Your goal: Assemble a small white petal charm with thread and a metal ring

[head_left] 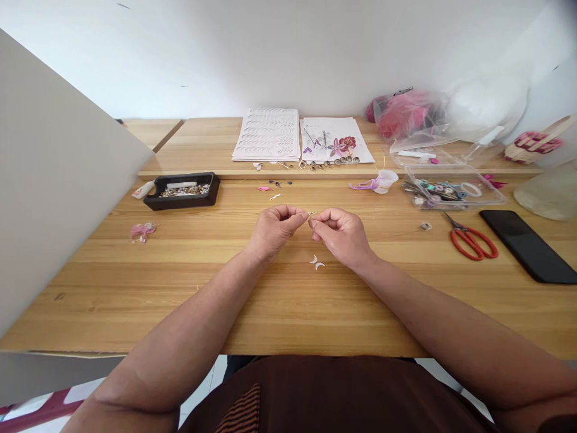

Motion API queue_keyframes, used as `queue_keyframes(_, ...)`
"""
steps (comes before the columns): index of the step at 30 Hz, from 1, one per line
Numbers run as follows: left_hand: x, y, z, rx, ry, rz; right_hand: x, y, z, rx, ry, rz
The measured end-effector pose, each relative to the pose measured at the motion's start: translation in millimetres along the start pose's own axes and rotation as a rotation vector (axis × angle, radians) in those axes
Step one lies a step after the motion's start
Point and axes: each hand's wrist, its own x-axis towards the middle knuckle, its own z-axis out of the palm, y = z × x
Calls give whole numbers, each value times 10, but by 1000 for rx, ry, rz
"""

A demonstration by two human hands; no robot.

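My left hand and my right hand meet fingertip to fingertip above the wooden table. Both are closed in a pinch around a tiny pale and gold-coloured piece, mostly hidden by the fingers; its exact shape is too small to tell. Just below the hands lie two small white crescent pieces. Beyond them are a thin white wavy piece, a pink leaf-shaped piece and small dark blue pieces.
A black tray of beads stands at the left, near pink trimmings. Printed sheets lie on the raised shelf. On the right are a clear box, red-handled scissors, a small spool and a black phone.
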Motion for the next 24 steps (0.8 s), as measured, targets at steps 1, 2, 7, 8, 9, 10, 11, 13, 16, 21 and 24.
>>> queue_keyframes(1, -2, 0, 2, 8, 7, 8, -17, -10, -1, -80, 9, -52)
queue_keyframes(2, -5, 3, 1, 24, 15, 20, -34, -22, -3, -156, 20, -107)
queue_keyframes(7, -13, 27, -22, 157, 60, 83, -72, -56, -27, -378, 74, -296)
queue_keyframes(8, -9, 27, -29, 178, 65, 93, -71, -52, -32, -390, 74, -300)
queue_keyframes(9, -4, 25, -37, 199, 69, 102, -70, -45, -35, -398, 72, -297)
queue_keyframes(10, 2, 20, -44, 223, 70, 111, -70, -36, -36, -409, 67, -294)
queue_keyframes(11, 9, 14, -52, 252, 70, 119, -72, -28, -37, -426, 61, -298)
queue_keyframes(13, 19, 3, -68, 329, 71, 148, -83, -18, -38, -479, 42, -342)
queue_keyframes(16, 18, 7, -90, 530, 72, 282, -103, -34, -49, -561, -9, -482)
queue_keyframes(21, -33, 63, -93, 754, -70, 511, -56, -123, -126, -523, -7, -535)
queue_keyframes(24, -63, 94, -74, 693, -154, 468, 35, -127, -186, -351, -9, -326)
